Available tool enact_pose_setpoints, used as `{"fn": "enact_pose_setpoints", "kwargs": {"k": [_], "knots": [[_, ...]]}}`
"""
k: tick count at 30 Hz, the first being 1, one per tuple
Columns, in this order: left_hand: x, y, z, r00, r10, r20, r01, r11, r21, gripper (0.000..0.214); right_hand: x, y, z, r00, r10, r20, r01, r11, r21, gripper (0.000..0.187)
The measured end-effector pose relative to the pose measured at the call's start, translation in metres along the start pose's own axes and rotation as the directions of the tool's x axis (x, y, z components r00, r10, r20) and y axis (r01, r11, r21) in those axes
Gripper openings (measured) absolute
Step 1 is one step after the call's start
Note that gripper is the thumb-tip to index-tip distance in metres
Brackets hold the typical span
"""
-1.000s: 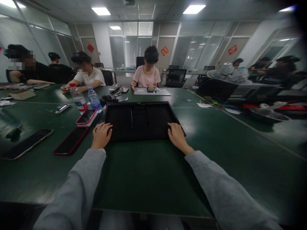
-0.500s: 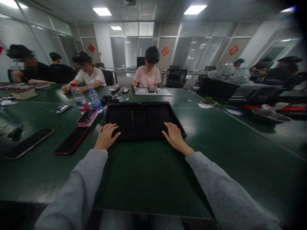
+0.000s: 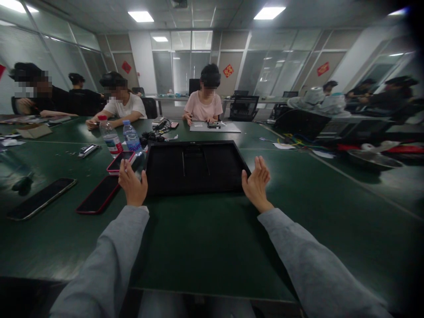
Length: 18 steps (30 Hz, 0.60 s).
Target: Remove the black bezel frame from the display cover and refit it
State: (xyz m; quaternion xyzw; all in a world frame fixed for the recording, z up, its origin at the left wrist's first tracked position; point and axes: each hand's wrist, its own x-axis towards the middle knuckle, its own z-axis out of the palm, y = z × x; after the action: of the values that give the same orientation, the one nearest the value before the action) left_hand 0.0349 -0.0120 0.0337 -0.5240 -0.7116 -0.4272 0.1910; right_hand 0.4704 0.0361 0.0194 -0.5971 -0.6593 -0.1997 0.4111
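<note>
Long dark-green bench [image 3: 205,247] in a large office room with glass partitions, red paper decorations on the far wall and lit ceiling panels; other people seated along the far and left sides. In the middle, just beyond both hands, a black tray [image 3: 195,168], lying flat, long axis running left to right, near long edge facing the wearer, shallow dividers running near to far. Left hand [image 3: 133,187] raised at the tray's near left corner, fingers [image 3: 123,170] spread and loose, holding nothing; touching the edge or not, impossible to tell. Right hand [image 3: 255,185] raised just off the near right corner, palm turned inward, fingers open, gripping nothing. Half a second ago both flat on the tray's near rim; now lifted off and drawn outward to either side. On the left, red-cased phones [image 3: 98,194], a dark phone [image 3: 41,198] and water bottles [image 3: 131,139].
</note>
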Motion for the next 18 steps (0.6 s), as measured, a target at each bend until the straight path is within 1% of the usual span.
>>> {"fn": "enact_pose_setpoints", "kwargs": {"k": [3, 5, 6, 7, 8, 10, 11, 12, 13, 18], "knots": [[-0.002, -0.004, 0.007, 1.000, 0.000, 0.016, 0.000, 1.000, 0.006, 0.078, 0.000, 0.005, 0.003, 1.000, 0.024, -0.018, -0.024, 1.000, -0.020, 0.069], [-0.004, -0.009, 0.013, 0.999, 0.005, 0.046, -0.005, 1.000, 0.009, 0.077, -0.001, 0.009, 0.006, 0.999, 0.051, -0.005, -0.051, 0.998, -0.039, 0.069], [-0.004, -0.012, 0.015, 0.996, 0.007, 0.091, -0.008, 1.000, 0.013, 0.075, -0.002, 0.012, 0.007, 0.997, 0.071, 0.031, -0.069, 0.996, -0.051, 0.067], [-0.004, -0.015, 0.018, 0.987, 0.007, 0.163, -0.010, 1.000, 0.013, 0.072, -0.002, 0.014, 0.009, 0.991, 0.100, 0.091, -0.095, 0.994, -0.060, 0.064], [-0.004, -0.018, 0.021, 0.967, 0.006, 0.254, -0.008, 1.000, 0.009, 0.069, -0.003, 0.017, 0.011, 0.976, 0.136, 0.172, -0.127, 0.990, -0.064, 0.062], [-0.004, -0.024, 0.026, 0.904, 0.002, 0.428, 0.005, 1.000, -0.015, 0.067, -0.003, 0.023, 0.014, 0.920, 0.200, 0.336, -0.194, 0.980, -0.051, 0.059], [-0.003, -0.026, 0.028, 0.877, -0.001, 0.481, 0.015, 1.000, -0.026, 0.066, -0.003, 0.025, 0.016, 0.894, 0.220, 0.390, -0.222, 0.974, -0.039, 0.059], [-0.003, -0.028, 0.029, 0.861, -0.003, 0.508, 0.023, 0.999, -0.033, 0.067, -0.003, 0.028, 0.017, 0.878, 0.230, 0.420, -0.240, 0.970, -0.028, 0.060], [-0.003, -0.029, 0.030, 0.857, -0.005, 0.515, 0.026, 0.999, -0.034, 0.067, -0.003, 0.030, 0.019, 0.874, 0.230, 0.428, -0.246, 0.969, -0.020, 0.061], [-0.002, -0.030, 0.030, 0.859, -0.018, 0.512, 0.035, 0.999, -0.024, 0.069, -0.004, 0.034, 0.020, 0.898, 0.211, 0.387, -0.223, 0.975, -0.014, 0.062]]}}
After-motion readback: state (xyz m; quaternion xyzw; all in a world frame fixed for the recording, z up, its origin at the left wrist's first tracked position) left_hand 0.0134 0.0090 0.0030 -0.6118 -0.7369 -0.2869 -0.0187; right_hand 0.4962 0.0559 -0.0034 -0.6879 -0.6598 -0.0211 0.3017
